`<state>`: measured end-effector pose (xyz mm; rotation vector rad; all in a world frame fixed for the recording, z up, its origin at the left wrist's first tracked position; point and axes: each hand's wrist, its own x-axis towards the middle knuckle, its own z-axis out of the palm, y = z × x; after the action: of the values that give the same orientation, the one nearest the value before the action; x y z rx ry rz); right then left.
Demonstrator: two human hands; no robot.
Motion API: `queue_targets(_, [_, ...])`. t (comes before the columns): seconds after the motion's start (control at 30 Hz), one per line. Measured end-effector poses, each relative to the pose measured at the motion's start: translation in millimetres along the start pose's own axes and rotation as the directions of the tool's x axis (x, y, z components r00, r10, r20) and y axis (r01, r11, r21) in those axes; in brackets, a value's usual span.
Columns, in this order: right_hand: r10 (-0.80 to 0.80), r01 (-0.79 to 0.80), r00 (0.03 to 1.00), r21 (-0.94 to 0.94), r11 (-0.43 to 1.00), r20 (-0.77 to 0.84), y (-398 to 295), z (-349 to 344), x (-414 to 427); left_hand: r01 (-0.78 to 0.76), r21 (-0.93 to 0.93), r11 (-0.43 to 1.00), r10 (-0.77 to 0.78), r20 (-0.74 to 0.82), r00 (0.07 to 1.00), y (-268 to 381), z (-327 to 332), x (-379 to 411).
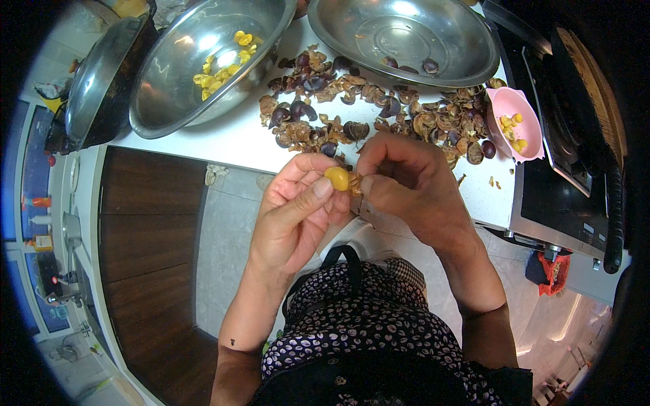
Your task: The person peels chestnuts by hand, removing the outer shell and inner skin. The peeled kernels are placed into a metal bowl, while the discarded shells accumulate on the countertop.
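Between the thumb and fingers of my left hand (292, 218) is a yellow peeled chestnut kernel (336, 178). My right hand (416, 188) pinches a brown piece of skin (355, 183) at the kernel's right side; whether it is still attached I cannot tell. Both hands are held in front of the white countertop's near edge. Just beyond them lie heaps of brown chestnut shells and skins (426, 124), with dark shell pieces (292, 112) among them. Yellow kernels (216, 81) rest inside the steel basin (152, 109) at the left.
A second steel basin (345, 48) at the back holds a few dark chestnuts (430, 65). Right of the shells sits a pink dish (525, 119) with yellow bits, beside a black gas stove (558, 203). A lidded wok (104, 76) stands at the left, above dark wooden cabinets (152, 243).
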<state>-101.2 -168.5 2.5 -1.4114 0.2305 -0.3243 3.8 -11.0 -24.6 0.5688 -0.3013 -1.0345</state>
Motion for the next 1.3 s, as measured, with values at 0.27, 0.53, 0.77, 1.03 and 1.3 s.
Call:
queue_targets(0.27, [-0.023, 0.005, 0.993, -0.149, 0.989, -0.119, 6, -5, -4, -0.035, -0.19, 0.981, 0.02, -0.079, 0.997, -6, 4, -3])
queue_targets(0.53, [-0.631, 0.335, 0.775, -0.837, 0.433, -0.016, 22, -15, 15, 0.02, -0.148, 0.989, -0.031, -0.076, 0.997, -5, 7, 6])
queue_targets(0.77, [-0.686, 0.393, 0.728, -0.819, 0.419, -0.002, 25, -25, 10, -0.401, 0.643, 0.652, 0.27, 0.297, 0.916, 14, 94, 68])
queue_targets(1.03, [-0.319, 0.275, 0.926, -0.218, 0.936, -0.2, 52, -21, -6, -0.664, 0.741, -0.1, -0.051, 0.663, 0.747, -55, 144, 137])
queue_targets(1.3, [-0.458, 0.38, 0.887, -0.474, 0.795, -0.057, 26, -38, -5, -0.601, 0.799, 0.028, -0.009, 0.602, 0.799, -29, 157, 130])
